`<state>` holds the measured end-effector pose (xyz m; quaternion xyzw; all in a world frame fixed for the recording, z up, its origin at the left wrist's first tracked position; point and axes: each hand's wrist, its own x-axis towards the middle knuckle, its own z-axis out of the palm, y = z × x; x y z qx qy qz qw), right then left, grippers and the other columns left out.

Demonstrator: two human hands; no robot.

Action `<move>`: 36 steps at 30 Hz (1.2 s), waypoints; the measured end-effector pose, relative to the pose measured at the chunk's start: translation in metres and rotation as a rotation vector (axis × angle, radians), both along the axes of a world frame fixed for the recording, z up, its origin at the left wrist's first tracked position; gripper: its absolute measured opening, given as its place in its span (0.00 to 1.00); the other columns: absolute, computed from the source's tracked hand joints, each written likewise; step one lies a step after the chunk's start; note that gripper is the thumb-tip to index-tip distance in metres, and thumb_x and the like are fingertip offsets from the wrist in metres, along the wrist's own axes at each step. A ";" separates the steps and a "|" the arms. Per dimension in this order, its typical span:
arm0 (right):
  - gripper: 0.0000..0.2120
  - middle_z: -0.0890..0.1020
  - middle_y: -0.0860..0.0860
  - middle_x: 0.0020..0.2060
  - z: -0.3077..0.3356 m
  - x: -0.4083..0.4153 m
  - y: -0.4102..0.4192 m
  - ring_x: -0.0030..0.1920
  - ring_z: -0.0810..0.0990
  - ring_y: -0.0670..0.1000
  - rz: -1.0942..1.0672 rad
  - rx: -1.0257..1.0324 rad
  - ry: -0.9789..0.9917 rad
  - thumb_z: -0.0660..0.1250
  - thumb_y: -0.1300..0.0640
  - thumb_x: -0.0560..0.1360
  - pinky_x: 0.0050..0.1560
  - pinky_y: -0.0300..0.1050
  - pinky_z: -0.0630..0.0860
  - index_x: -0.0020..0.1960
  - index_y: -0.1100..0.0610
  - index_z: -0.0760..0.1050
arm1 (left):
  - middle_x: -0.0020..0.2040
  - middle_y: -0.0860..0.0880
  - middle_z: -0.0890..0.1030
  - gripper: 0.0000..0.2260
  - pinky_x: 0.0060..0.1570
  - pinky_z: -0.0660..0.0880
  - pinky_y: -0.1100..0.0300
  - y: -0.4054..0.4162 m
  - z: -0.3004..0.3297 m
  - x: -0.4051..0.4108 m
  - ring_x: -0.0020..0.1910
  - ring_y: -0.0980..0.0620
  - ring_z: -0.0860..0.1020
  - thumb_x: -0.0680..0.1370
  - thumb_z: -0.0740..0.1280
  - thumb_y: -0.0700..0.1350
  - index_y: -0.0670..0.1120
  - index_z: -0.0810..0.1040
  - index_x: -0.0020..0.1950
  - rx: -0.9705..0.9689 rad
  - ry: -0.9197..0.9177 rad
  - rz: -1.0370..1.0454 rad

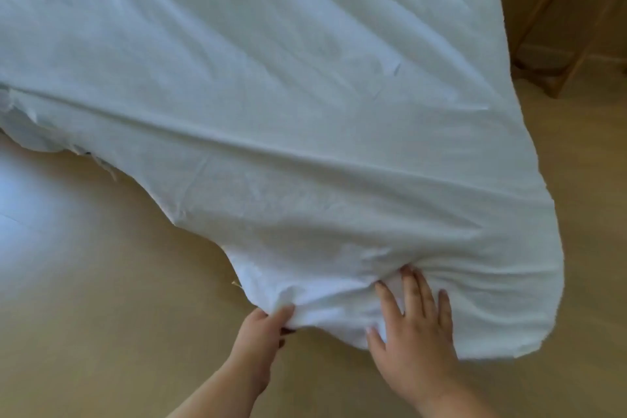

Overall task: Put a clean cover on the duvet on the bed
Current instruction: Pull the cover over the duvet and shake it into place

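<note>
At the near edge of the bed [101, 332], the left hand [261, 332] pinches the white cover [305, 146] hem while the right hand [417, 326] presses flat, fingers spread. The cover seems mid-fitting; next, I think, pull this corner fully over the duvet inside.

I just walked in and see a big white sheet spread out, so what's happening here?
A person is working a white duvet cover at its near corner. The left hand pinches the cover's edge, while the right hand lies flat on the fabric with fingers spread, pressing it down. The cloth stretches away in long creases, with a wooden table standing on the floor to the right. Whether the duvet is already inside cannot be told.
</note>
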<state>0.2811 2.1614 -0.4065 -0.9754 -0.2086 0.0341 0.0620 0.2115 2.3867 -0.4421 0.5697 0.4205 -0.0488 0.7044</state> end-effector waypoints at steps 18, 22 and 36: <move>0.33 0.72 0.44 0.71 0.447 -0.010 0.225 0.71 0.72 0.50 0.347 -0.148 0.357 0.56 0.41 0.73 0.71 0.49 0.68 0.76 0.48 0.65 | 0.47 0.57 0.81 0.02 0.45 0.74 0.68 0.212 0.475 -0.105 0.46 0.61 0.78 0.78 0.66 0.53 0.61 0.75 0.46 0.492 0.220 -0.383; 0.30 0.65 0.45 0.76 0.492 -0.007 0.293 0.76 0.64 0.49 0.368 -0.093 0.440 0.60 0.44 0.80 0.75 0.47 0.60 0.80 0.48 0.58 | 0.48 0.58 0.80 0.01 0.45 0.76 0.64 0.285 0.533 -0.112 0.46 0.59 0.78 0.79 0.66 0.53 0.59 0.75 0.47 0.571 0.229 -0.330; 0.31 0.66 0.49 0.77 0.487 0.131 0.594 0.75 0.67 0.52 0.531 -0.131 0.601 0.60 0.47 0.80 0.73 0.50 0.68 0.81 0.49 0.56 | 0.56 0.58 0.77 0.16 0.54 0.77 0.59 0.567 0.553 -0.037 0.53 0.57 0.78 0.78 0.67 0.55 0.54 0.75 0.65 0.542 0.386 -0.227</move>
